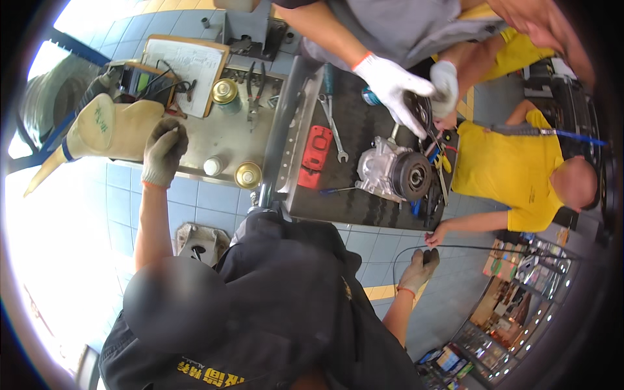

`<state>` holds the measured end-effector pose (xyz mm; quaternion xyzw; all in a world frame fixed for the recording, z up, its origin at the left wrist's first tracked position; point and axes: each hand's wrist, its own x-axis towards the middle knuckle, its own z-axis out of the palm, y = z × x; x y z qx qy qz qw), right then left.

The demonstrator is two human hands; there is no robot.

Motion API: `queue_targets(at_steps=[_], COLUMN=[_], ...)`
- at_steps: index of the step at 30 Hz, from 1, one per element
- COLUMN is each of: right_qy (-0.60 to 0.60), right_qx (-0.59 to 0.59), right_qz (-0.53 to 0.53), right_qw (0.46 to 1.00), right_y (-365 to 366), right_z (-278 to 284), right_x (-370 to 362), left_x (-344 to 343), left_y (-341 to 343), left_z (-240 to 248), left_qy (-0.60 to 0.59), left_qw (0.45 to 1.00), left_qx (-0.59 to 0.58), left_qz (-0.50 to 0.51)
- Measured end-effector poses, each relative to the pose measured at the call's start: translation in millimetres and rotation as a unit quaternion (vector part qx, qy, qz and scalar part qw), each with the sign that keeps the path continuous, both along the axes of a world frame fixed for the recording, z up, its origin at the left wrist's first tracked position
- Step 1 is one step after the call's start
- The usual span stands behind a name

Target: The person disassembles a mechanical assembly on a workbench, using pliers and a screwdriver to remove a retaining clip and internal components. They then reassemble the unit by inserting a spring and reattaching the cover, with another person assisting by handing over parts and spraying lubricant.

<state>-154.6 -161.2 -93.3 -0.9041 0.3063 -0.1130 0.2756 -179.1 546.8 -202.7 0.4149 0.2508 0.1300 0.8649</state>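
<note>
My left hand [164, 153], in a grey work glove, is raised beside the metal bench top, close to a large cream funnel-shaped container [120, 130]. Its fingers are curled closed; whatever they may hold is hidden. Out to the right, my right hand [418, 272] hangs over the floor in a dark-palmed glove, fingers loosely bent and apart. A thin black cable [402, 252] loops around near it. On the dark mat across from me sits a silver compressor with a black pulley [383, 170]. Another person's white-gloved hands [400, 84] are above it.
A red tool case [315, 156], a wrench [333, 127] and a screwdriver [338, 191] lie on the mat. The metal bench holds gold-topped cans [247, 175], pliers [254, 91] and a clipboard [185, 65]. A person in yellow [507, 162] stands at the right.
</note>
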Motion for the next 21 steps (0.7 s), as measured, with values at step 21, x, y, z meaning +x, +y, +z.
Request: queue_targets(at_steps=[21], right_qy=[-0.145], right_qx=[0.395], right_qz=[0.336], right_qw=[0.843], right_y=[91], right_z=[82], right_x=[167], left_x=[99], left_y=[-355], left_z=[159], left_qy=[-0.002], left_qw=[0.91], left_qx=[-0.298], left_qz=[-0.287])
